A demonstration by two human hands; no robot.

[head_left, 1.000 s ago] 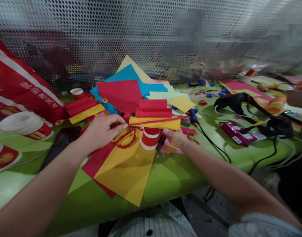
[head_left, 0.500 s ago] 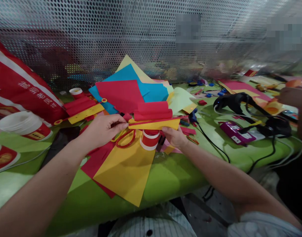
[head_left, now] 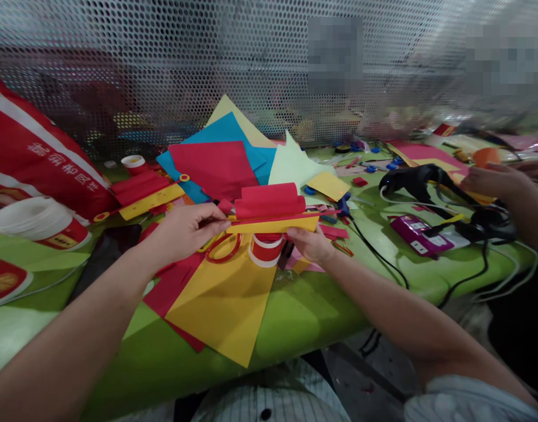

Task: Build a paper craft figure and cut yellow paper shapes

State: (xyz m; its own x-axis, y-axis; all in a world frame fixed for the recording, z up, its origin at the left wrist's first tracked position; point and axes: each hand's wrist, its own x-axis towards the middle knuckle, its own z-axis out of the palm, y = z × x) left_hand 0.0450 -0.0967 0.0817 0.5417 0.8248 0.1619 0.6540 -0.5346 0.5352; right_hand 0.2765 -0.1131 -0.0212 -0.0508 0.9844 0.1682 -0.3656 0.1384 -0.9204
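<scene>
A long yellow paper strip point(head_left: 273, 224) with red edging lies across a red and white paper cup point(head_left: 266, 249). My left hand point(head_left: 192, 225) pinches the strip's left end. At its right end, my right hand point(head_left: 310, 241) grips the strip from below, thumb and fingers closed on it. Behind the strip rises a rolled piece of red paper point(head_left: 270, 200). Red-handled scissors point(head_left: 224, 248) are just left of the cup, their blades hidden. Yellow paper point(head_left: 222, 305) lies under the cup and scissors, over red paper point(head_left: 174, 284).
A similar red and yellow paper piece point(head_left: 152, 200) lies at left, near stacked cups point(head_left: 40, 223), a phone point(head_left: 104, 258) and a red bag point(head_left: 40, 146). Coloured sheets point(head_left: 211, 167) are behind. At right are a purple power strip point(head_left: 421, 234), cables and another person's hand point(head_left: 493, 180).
The light green sheet behind the red roll has shifted and now stands up in a point. The other person's hand has come further in from the right. My hands have hardly moved.
</scene>
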